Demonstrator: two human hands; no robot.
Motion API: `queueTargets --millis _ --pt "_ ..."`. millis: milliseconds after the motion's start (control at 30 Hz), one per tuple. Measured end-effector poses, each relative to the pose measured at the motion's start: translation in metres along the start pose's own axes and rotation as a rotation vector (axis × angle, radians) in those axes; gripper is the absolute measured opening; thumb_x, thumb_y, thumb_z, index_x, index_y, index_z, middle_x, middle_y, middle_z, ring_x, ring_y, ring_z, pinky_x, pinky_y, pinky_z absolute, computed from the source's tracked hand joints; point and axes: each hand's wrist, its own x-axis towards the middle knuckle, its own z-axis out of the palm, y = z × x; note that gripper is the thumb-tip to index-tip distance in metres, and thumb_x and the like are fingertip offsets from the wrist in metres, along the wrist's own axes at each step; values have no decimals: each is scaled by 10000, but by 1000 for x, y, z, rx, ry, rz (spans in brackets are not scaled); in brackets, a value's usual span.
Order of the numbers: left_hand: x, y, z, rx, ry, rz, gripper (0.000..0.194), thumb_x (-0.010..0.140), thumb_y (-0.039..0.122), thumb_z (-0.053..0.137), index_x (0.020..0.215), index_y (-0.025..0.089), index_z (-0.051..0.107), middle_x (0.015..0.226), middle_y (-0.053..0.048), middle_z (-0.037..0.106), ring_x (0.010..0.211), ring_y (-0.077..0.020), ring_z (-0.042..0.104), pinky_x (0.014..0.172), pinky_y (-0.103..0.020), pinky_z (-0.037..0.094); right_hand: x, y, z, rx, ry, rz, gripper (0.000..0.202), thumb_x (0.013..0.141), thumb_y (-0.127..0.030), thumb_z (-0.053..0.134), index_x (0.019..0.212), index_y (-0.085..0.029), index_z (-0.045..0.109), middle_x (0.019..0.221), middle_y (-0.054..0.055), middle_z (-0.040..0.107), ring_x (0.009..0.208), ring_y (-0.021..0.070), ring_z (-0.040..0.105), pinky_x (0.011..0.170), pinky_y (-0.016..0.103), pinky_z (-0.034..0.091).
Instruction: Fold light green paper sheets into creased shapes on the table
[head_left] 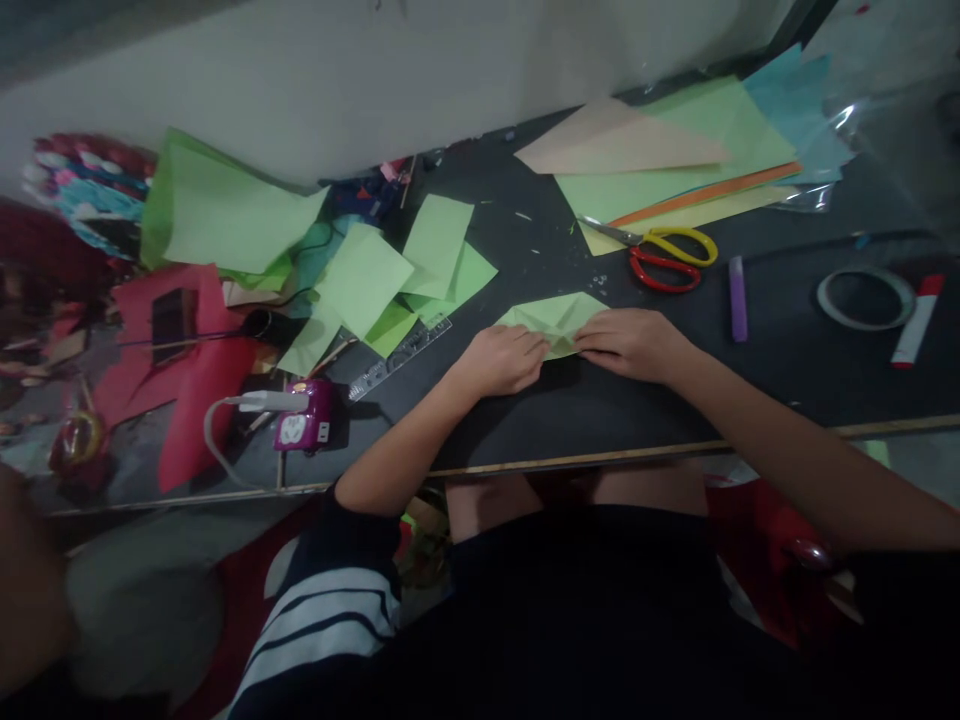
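A folded piece of light green paper [556, 318] lies on the dark table, with creases running across it. My left hand [504, 358] is closed on its left end, the fingers curled at the near edge. On the right end, my right hand [626, 343] grips the paper between thumb and fingers. The fingers hide both ends of the sheet. Beyond my right hand rest scissors [671, 255] with one yellow and one red handle. Left of my left hand, a clear ruler [401, 358] lies beside several green paper pieces [366, 280].
A purple stick [739, 300], a roll of tape [866, 298] and a red-and-white marker [918, 322] lie at right. Coloured sheets [675, 140] are stacked behind. A purple plug adapter [304, 418] with a cable stands near the front edge at left, by red paper [206, 410].
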Motion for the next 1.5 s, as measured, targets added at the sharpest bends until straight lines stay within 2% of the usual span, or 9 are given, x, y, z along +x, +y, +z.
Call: queueTargets --millis 100,200,367,500,667,867,967,1300,1500 --pt "-9 -10 10 -189 98 -76 374 1101 316 470 1153 203 823 1151 -113 864 1071 -235 815 888 -355 643 -4 8 -2 139 36 89 316 1036 -381 587 954 -288 877 1042 69 876 1031 288 809 962 469 626" --pt "-15 -15 17 -359 191 -164 394 1117 388 491 1063 219 843 1110 -100 872 1069 -219 829 947 -358 654 -1 12 -2 231 94 192 301 980 -445 641 861 -279 862 967 72 870 932 290 804 884 460 626" --pt "-7 -7 20 -476 272 -453 450 1104 438 518 792 221 759 996 -61 870 902 -193 823 779 -303 648 11 11 1 192 161 478 268 896 -482 708 769 -264 798 793 42 809 686 233 717 664 370 547" --pt "0 0 21 -458 258 -553 288 1024 389 652 821 200 730 998 -73 841 885 -195 781 801 -319 640 15 4 4 108 142 505 188 842 -417 736 761 -252 771 769 45 780 667 222 680 660 360 521" --pt "-1 -1 23 -458 235 -437 237 1023 391 690 1014 202 833 1132 -100 818 1069 -237 773 993 -402 618 11 3 6 169 158 450 213 878 -417 724 831 -240 833 845 70 809 754 242 718 705 365 550" --pt "-12 -16 19 -409 118 -58 330 1106 427 588 1267 265 826 1262 -114 819 1208 -267 762 1004 -419 593 -7 17 -6 325 6 135 251 974 -418 677 930 -320 904 1051 64 856 930 254 757 873 411 593" --pt "-15 -18 17 -377 109 -28 389 1127 458 531 1317 263 809 1295 -126 815 1232 -275 762 990 -421 595 -11 18 -9 282 13 114 270 999 -410 655 951 -322 906 1048 69 849 914 253 746 861 421 590" --pt "-8 -10 21 -703 222 -410 225 1024 355 697 931 262 880 1111 -39 875 1049 -205 823 957 -328 628 -4 1 -2 178 80 230 271 966 -486 716 967 -259 863 997 93 839 931 274 762 866 401 578" --pt "0 1 13 -625 189 -612 273 994 314 721 741 218 761 1043 -41 871 960 -199 808 851 -310 617 3 1 6 93 115 461 307 951 -367 672 669 -245 667 766 53 756 790 235 719 738 351 512"
